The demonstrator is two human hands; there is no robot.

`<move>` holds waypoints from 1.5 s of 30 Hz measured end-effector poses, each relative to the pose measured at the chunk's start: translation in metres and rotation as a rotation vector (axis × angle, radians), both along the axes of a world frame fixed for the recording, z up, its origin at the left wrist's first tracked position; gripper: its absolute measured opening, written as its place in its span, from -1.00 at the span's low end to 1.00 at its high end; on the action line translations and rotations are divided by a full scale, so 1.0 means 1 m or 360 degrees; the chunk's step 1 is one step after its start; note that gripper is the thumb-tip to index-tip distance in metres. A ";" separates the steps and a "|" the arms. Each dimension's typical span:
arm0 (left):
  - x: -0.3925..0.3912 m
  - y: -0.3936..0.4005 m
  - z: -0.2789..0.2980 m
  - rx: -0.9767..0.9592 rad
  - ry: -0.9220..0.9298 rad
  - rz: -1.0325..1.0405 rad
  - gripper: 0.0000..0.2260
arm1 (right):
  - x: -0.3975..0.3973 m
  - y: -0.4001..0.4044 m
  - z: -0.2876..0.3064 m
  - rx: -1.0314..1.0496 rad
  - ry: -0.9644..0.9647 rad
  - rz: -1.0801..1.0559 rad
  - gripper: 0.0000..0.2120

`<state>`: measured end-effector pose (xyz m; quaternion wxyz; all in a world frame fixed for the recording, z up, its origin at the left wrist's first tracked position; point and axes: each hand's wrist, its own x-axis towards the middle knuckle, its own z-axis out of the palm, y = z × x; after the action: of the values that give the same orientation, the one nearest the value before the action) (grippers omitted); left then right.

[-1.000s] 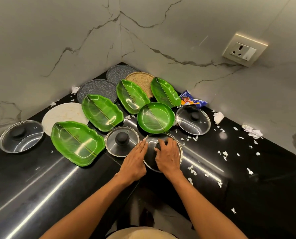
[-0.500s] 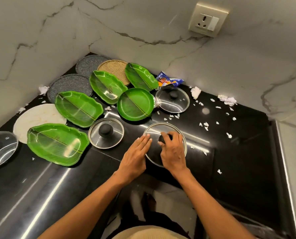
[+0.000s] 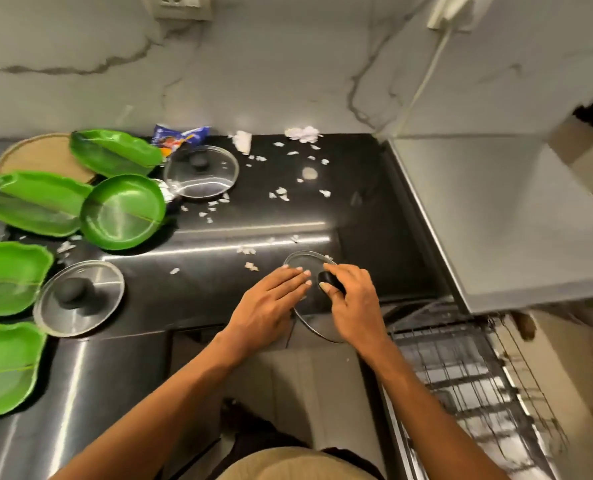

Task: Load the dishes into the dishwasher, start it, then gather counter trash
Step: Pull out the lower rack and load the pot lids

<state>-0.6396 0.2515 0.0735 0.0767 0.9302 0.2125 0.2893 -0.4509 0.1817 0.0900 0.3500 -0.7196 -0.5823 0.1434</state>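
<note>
A glass lid (image 3: 303, 263) with a black knob (image 3: 329, 281) hangs at the counter's front edge, partly over the gap. My right hand (image 3: 352, 301) pinches the knob. My left hand (image 3: 269, 303) lies flat with straight fingers against the lid's left side. To the lower right, the dishwasher's wire rack (image 3: 468, 375) stands pulled out. Two more glass lids (image 3: 201, 173) (image 3: 78, 296) and several green leaf-shaped plates (image 3: 123, 211) sit on the black counter (image 3: 219, 271) to the left.
White paper scraps (image 3: 281, 194) and a blue wrapper (image 3: 177, 135) litter the counter's back. A brown round plate (image 3: 39, 155) lies far left. A steel appliance top (image 3: 496, 216) flanks the counter's right. A white cable (image 3: 426, 74) runs down the marble wall.
Both hands have carried the glass lid right, off the counter's middle to its front edge near the dishwasher. The view has swung right, bringing the rack into sight.
</note>
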 end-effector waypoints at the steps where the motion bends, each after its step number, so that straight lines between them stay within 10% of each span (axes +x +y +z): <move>1: 0.016 -0.008 0.001 0.0028 -0.0010 -0.0098 -0.66 | 0.013 -0.016 0.001 -0.0006 0.0025 -0.0046 -0.65; 21: 0.275 -0.256 -0.038 -0.0151 0.0075 -0.0837 -0.72 | 0.179 -0.358 -0.048 -0.0243 0.0592 -0.0886 -0.72; 45: 0.477 -0.202 -0.079 -0.0458 0.0351 -0.1101 -0.70 | 0.308 -0.320 -0.067 -0.0303 0.0629 -0.1280 -0.71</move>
<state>-0.1624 0.0494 -0.0060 0.2760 0.9522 -0.0685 0.1118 -0.1424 -0.1379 0.0229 0.4146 -0.8763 -0.1629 0.1834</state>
